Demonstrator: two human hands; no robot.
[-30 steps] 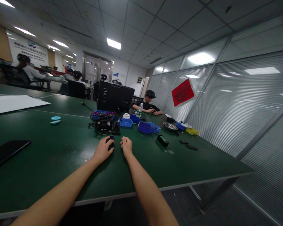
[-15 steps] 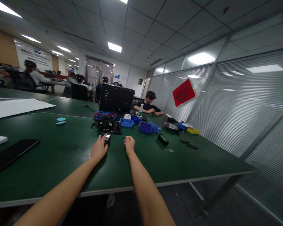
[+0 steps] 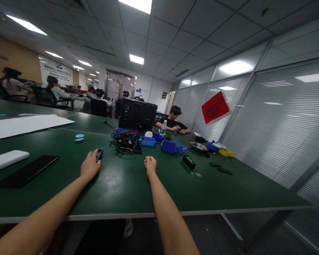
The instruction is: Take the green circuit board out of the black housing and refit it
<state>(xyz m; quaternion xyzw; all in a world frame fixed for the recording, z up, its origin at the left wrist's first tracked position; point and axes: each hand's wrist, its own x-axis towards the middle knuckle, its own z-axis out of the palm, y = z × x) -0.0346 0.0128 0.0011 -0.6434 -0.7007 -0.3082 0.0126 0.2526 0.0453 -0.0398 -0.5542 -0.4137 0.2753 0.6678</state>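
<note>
My left hand (image 3: pixel 90 166) is wrapped round a small dark handheld device (image 3: pixel 99 154) with a little screen, low over the green table (image 3: pixel 122 191). Its lower part is hidden by my fingers. To the right, my right hand (image 3: pixel 150 165) is on the tabletop with its fingers curled into a loose fist, and nothing shows in it. Beyond my hands, a black power adapter (image 3: pixel 125 143) lies among cables. A blue tray (image 3: pixel 148 141) stands beside it. Right of my right hand is a black box with a green top (image 3: pixel 189 162).
A monitor (image 3: pixel 137 115) stands at the back, near a water bottle (image 3: pixel 163 128) and a metal bowl (image 3: pixel 199 147). At the left lie a black slab (image 3: pixel 29 170), a white bar (image 3: pixel 9 161) and a light-blue object (image 3: pixel 79 137). A person (image 3: pixel 175 122) sits across the table.
My left hand has moved left with the handheld device, away from the adapter and cables. My right hand stays closed in about the same place. The view has shifted slightly left.
</note>
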